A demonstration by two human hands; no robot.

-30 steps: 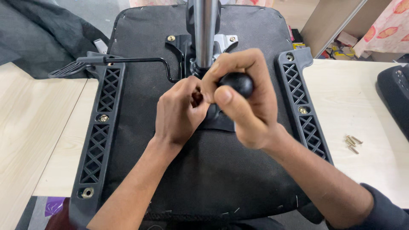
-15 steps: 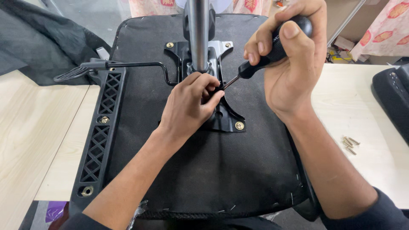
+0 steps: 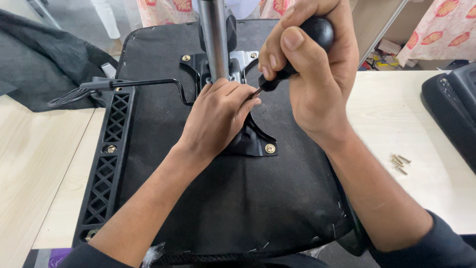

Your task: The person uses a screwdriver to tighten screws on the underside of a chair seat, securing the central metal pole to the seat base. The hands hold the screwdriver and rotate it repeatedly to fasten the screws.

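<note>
An upturned black chair seat [image 3: 238, 198] lies across a light wooden table. A black metal mounting plate [image 3: 253, 141] with brass screws and a steel gas-lift column [image 3: 214, 39] sits at its centre. My right hand [image 3: 312, 74] grips the round black handle of a screwdriver [image 3: 297, 49], held tilted, its tip pointing down-left onto the plate. My left hand [image 3: 218, 116] rests on the plate beside the column, fingers curled around the screwdriver tip; what lies under them is hidden.
A black lattice armrest bracket [image 3: 106, 168] runs down the seat's left edge, with a lever handle [image 3: 114, 85] above it. Several loose brass screws [image 3: 399, 163] lie on the table at right. A black padded part [image 3: 453, 114] is at far right, dark cloth [image 3: 44, 64] far left.
My right hand has risen off the plate and tilted the screwdriver so its handle points up and right. The camera has come closer. My left hand has stayed at the plate.
</note>
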